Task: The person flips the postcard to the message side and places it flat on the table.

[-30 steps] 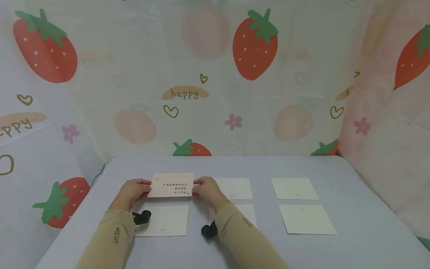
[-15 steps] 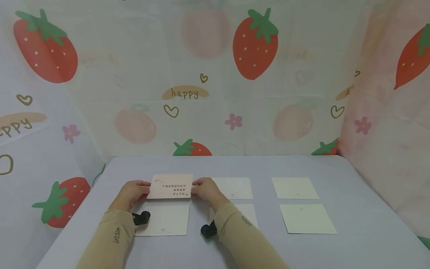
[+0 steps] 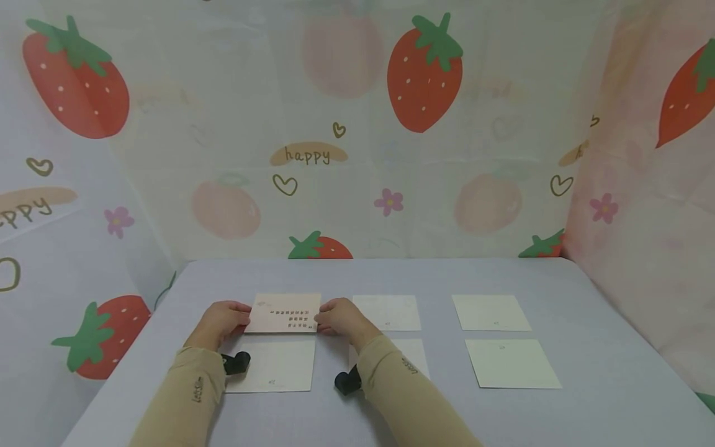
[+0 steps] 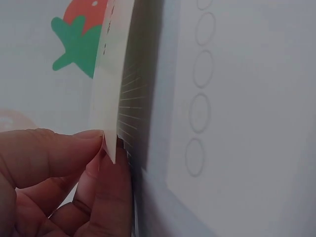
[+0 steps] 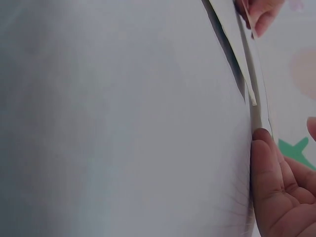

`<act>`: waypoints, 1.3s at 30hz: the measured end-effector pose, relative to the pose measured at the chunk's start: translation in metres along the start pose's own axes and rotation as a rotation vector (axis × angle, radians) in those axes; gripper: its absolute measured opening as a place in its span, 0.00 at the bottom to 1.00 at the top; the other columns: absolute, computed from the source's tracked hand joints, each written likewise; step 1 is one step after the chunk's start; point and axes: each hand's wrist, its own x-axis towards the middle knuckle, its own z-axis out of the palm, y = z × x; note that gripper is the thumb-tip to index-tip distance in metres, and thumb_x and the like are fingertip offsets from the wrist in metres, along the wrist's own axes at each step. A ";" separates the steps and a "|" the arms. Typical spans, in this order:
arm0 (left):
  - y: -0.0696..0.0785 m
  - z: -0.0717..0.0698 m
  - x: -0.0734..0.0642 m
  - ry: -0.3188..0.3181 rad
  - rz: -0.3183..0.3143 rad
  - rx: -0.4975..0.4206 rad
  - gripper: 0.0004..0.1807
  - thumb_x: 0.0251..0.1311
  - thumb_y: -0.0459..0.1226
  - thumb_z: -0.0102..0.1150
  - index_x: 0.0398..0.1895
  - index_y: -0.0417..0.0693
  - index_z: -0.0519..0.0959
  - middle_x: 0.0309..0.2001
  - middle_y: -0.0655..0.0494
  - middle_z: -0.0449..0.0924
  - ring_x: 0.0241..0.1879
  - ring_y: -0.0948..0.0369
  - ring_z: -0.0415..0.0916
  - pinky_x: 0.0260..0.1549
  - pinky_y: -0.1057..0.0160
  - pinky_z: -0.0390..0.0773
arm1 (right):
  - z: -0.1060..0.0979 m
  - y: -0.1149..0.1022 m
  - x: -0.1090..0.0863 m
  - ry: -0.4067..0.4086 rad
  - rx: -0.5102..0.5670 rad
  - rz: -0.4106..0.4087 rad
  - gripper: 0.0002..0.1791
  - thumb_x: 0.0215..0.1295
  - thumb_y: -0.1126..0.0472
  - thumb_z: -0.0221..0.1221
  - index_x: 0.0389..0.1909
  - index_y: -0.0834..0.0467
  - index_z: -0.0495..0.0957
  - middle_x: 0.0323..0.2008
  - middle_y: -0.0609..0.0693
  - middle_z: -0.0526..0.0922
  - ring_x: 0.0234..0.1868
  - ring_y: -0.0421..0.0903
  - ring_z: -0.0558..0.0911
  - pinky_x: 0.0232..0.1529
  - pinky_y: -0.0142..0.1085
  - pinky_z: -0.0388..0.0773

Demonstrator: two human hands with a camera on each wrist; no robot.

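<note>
A pale pink card [image 3: 283, 308] with dark printed lines of writing, upside down to me, is between both hands at the left rear of the table. My left hand [image 3: 219, 323] pinches its left edge; in the left wrist view the thumb [image 4: 81, 150] is on the printed face and fingers are behind. At the card's right edge, my right hand [image 3: 345, 321] grips with its fingertips. The card's dark underside with fine light lines shows in the left wrist view, tilted off the table. Just nearer lies a cream card [image 3: 279, 366], partly covered by the left wrist's camera.
Two whitish cards, a rear one [image 3: 391, 313] and a front one [image 3: 410, 354], lie in the middle, partly behind the right arm. Farther right are a rear cream card [image 3: 491, 312] and a front one [image 3: 511, 363]. A strawberry-print curtain [image 3: 357, 124] encloses the white table [image 3: 436, 422].
The pink card has come down slightly toward the table and toward me, between both hands. My right hand has shifted a little left and down. The other cards have stayed put.
</note>
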 end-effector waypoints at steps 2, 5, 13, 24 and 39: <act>-0.001 0.000 0.000 0.000 0.010 0.004 0.17 0.47 0.27 0.53 0.44 0.34 0.73 0.36 0.48 0.76 0.27 0.62 0.72 0.27 0.67 0.73 | 0.000 0.000 -0.001 -0.006 0.007 -0.001 0.16 0.54 0.62 0.57 0.43 0.65 0.73 0.27 0.50 0.79 0.28 0.41 0.79 0.30 0.31 0.76; 0.001 -0.001 -0.001 -0.002 0.010 0.017 0.17 0.47 0.27 0.54 0.44 0.34 0.73 0.36 0.48 0.76 0.27 0.62 0.72 0.27 0.67 0.73 | -0.001 -0.001 -0.002 -0.022 0.037 -0.002 0.15 0.54 0.63 0.57 0.43 0.66 0.73 0.28 0.51 0.79 0.29 0.42 0.80 0.31 0.32 0.76; 0.007 -0.003 -0.009 -0.033 0.008 0.021 0.18 0.47 0.26 0.54 0.45 0.32 0.72 0.37 0.46 0.76 0.28 0.62 0.72 0.29 0.66 0.73 | -0.002 -0.001 -0.004 -0.035 0.059 0.015 0.13 0.54 0.64 0.57 0.40 0.66 0.74 0.28 0.51 0.79 0.30 0.43 0.79 0.32 0.32 0.76; 0.004 -0.004 -0.005 -0.012 -0.017 0.031 0.15 0.51 0.29 0.52 0.44 0.35 0.74 0.37 0.48 0.76 0.30 0.62 0.72 0.28 0.67 0.73 | -0.002 0.001 -0.001 -0.030 0.063 0.033 0.13 0.54 0.64 0.57 0.39 0.65 0.74 0.28 0.51 0.79 0.29 0.42 0.79 0.31 0.31 0.76; 0.001 -0.009 -0.003 0.006 -0.023 -0.081 0.15 0.54 0.30 0.49 0.45 0.31 0.70 0.31 0.49 0.78 0.27 0.63 0.74 0.28 0.68 0.76 | -0.004 0.003 0.000 -0.051 0.130 0.005 0.12 0.56 0.61 0.56 0.36 0.66 0.75 0.29 0.53 0.80 0.30 0.44 0.80 0.32 0.32 0.76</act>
